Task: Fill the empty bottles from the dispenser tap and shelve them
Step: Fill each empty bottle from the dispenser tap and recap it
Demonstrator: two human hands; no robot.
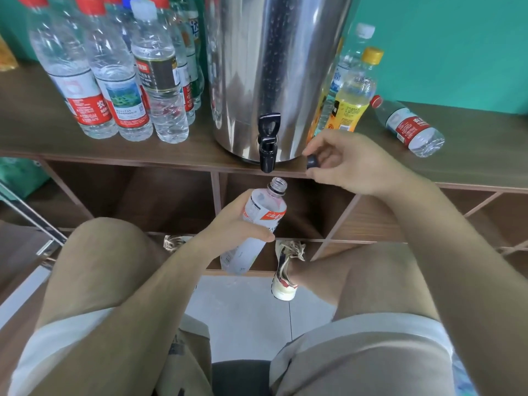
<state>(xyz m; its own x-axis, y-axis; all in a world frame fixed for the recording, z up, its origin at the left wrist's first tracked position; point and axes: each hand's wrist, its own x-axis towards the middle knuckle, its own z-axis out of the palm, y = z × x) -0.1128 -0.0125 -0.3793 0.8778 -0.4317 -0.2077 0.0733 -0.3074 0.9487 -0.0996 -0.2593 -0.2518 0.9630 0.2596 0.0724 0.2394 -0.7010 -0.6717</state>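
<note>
Left hand is gripping the uncapped bottle below the tap; right hand is pinching its dark cap.

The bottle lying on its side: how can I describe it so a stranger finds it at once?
Find the steel dispenser on the brown shelf top. To its right, past the yellow-capped bottle, lies a clear bottle with a red cap and red label. It alone lies flat; every other bottle up there stands upright.
</note>
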